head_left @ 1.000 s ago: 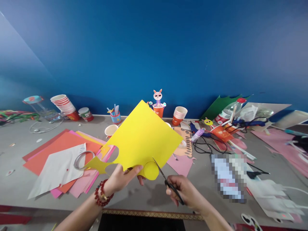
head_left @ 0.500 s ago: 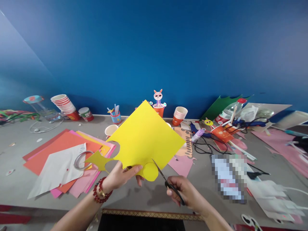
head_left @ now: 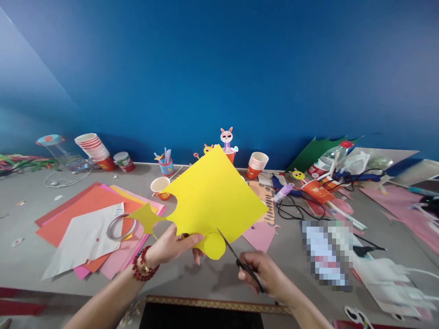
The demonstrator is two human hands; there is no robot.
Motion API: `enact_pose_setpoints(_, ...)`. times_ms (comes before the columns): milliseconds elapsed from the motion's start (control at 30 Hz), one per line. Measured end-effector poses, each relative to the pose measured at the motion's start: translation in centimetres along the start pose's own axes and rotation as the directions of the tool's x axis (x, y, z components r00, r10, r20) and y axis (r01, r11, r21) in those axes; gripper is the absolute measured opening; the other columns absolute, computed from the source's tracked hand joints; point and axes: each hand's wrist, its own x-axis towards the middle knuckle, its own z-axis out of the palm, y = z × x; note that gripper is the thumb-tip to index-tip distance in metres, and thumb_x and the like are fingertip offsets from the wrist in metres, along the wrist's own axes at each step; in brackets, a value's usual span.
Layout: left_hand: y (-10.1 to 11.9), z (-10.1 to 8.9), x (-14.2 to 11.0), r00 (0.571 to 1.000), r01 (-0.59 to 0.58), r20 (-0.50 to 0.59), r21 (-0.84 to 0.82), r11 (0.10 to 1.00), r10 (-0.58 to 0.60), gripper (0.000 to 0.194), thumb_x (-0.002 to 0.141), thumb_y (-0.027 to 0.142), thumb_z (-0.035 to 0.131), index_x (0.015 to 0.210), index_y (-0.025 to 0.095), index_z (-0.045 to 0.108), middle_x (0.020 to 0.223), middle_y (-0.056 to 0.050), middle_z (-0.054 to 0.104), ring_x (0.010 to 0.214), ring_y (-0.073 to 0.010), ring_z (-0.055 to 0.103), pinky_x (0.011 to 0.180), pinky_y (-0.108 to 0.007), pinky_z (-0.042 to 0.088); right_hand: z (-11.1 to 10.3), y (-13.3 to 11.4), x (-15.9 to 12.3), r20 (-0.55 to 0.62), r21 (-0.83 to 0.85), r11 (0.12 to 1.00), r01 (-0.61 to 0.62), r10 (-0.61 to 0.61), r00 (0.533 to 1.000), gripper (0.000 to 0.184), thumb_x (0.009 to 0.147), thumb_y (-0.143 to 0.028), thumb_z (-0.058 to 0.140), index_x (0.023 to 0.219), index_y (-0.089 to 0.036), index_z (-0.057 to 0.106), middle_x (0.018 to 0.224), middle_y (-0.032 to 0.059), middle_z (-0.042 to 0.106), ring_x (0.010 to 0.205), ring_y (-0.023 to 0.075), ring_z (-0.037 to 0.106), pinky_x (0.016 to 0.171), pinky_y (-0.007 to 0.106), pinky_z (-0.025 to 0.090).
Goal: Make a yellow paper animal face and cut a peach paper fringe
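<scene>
My left hand [head_left: 173, 246] pinches the lower edge of a yellow paper sheet [head_left: 214, 196] held up over the table. Round notches show along the sheet's left edge, and a partly cut disc [head_left: 214, 246] hangs at its bottom. My right hand [head_left: 265, 274] grips black scissors [head_left: 240, 260], whose blades slant up into the paper just right of the disc. A red bead bracelet [head_left: 142, 269] sits on my left wrist.
A stack of orange, pink and white paper sheets [head_left: 91, 224] with a tape ring [head_left: 118, 227] lies at the left. Paper cups [head_left: 257, 163], a cup of pens [head_left: 166, 165], a bunny cup figure [head_left: 226, 141], glue guns with black cables [head_left: 295, 201] and pink scraps crowd the grey table [head_left: 212, 278].
The yellow sheet has turned a little clockwise and shifted right in my left hand. The scissors stay at the disc's right edge.
</scene>
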Motion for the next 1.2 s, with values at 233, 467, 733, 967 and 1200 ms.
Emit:
enact_pose_setpoints(233, -0.4, 0.3, -0.2, 0.999, 0.023, 0.033, 0.005, 1.000, -0.023, 0.024, 0.090, 0.035, 0.057, 0.095, 0.014, 0.067, 0.075, -0.008, 0.074, 0.054, -0.0192, 0.070, 0.055, -0.028, 0.058, 0.3, -1.0, -0.1, 0.010, 0.082, 0.994, -0.067, 0.066, 0.998, 0.052, 0.070, -0.058, 0.073, 0.058, -0.023, 0.037, 0.042, -0.0079, 0.045, 0.037, 0.0076, 0.041, 0.039, 0.018, 0.030)
enact_pose_setpoints(467, 0.3, -0.1, -0.1, 0.997, 0.046, 0.056, -0.009, 0.999, -0.046, 0.022, 0.091, 0.033, 0.058, 0.094, 0.013, 0.066, 0.072, -0.007, 0.074, 0.054, -0.0192, 0.070, 0.055, -0.028, 0.057, 0.2, 0.0, -0.2, 0.002, 0.031, 0.999, -0.015, 0.015, 1.000, 0.050, 0.075, -0.060, 0.068, 0.058, -0.022, 0.039, 0.042, -0.0076, 0.043, 0.037, 0.0074, 0.037, 0.038, 0.019, 0.027)
enact_pose_setpoints(733, 0.6, -0.2, 0.1, 0.995, 0.045, 0.097, -0.058, 0.997, -0.039, 0.025, 0.090, 0.033, 0.060, 0.105, 0.013, 0.063, 0.079, -0.005, 0.073, 0.055, -0.0164, 0.069, 0.055, -0.026, 0.056, 0.1, -0.3, -0.3, -0.003, 0.005, 1.000, 0.001, -0.001, 1.000, 0.052, 0.073, -0.059, 0.070, 0.057, -0.022, 0.037, 0.043, -0.0065, 0.043, 0.038, 0.0071, 0.034, 0.039, 0.019, 0.023)
enact_pose_setpoints(967, 0.9, -0.3, 0.3, 0.996, 0.066, 0.066, -0.068, 0.996, -0.062, 0.036, 0.089, 0.036, 0.062, 0.114, 0.010, 0.059, 0.079, -0.008, 0.074, 0.054, -0.0185, 0.068, 0.055, -0.027, 0.055, -0.1, 0.2, -0.5, 0.007, 0.022, 1.000, 0.001, -0.001, 1.000, 0.051, 0.072, -0.056, 0.074, 0.057, -0.022, 0.039, 0.042, -0.0075, 0.043, 0.037, 0.0066, 0.034, 0.038, 0.018, 0.024)
enact_pose_setpoints(1200, 0.8, -0.2, 0.5, 0.992, 0.107, 0.066, -0.039, 0.994, -0.104, 0.032, 0.087, 0.037, 0.063, 0.104, 0.011, 0.058, 0.075, -0.008, 0.073, 0.052, -0.0188, 0.067, 0.049, -0.025, 0.053, 0.2, -0.9, -0.4, 0.031, 0.050, 0.997, -0.060, 0.059, 0.998, 0.053, 0.070, -0.057, 0.074, 0.056, -0.022, 0.036, 0.043, -0.0084, 0.043, 0.038, 0.0074, 0.041, 0.040, 0.018, 0.029)
